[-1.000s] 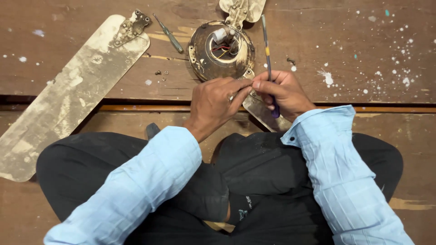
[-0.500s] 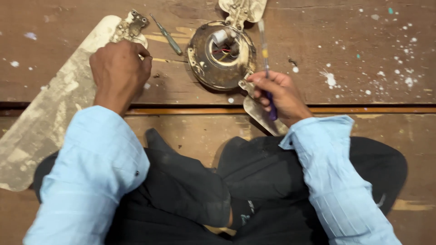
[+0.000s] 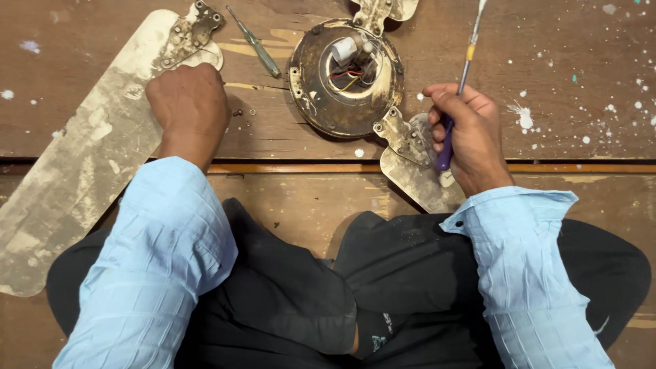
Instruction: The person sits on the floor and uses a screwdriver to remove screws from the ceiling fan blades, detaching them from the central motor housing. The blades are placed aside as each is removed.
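Sitting cross-legged on a paint-spattered wooden floor, pale blue sleeves and dark trousers in view.

Right hand: gripping a purple-handled screwdriver in a closed fist, shaft pointing toward the far edge and running out of view. Hovering just right of the round fan motor housing, fist lying over the near-right fan blade.

Housing: lying open-face up, wires and a small white cylinder showing in the centre. Near-right blade bracket touching its rim; another bracket meeting the far rim.

Left hand: resting knuckles-up on the inner end of the long detached fan blade, beside its metal bracket. Fingers curled under; cannot tell whether holding anything.

Lying between left hand and housing: green-handled screwdriver, small loose screws near the knuckles.
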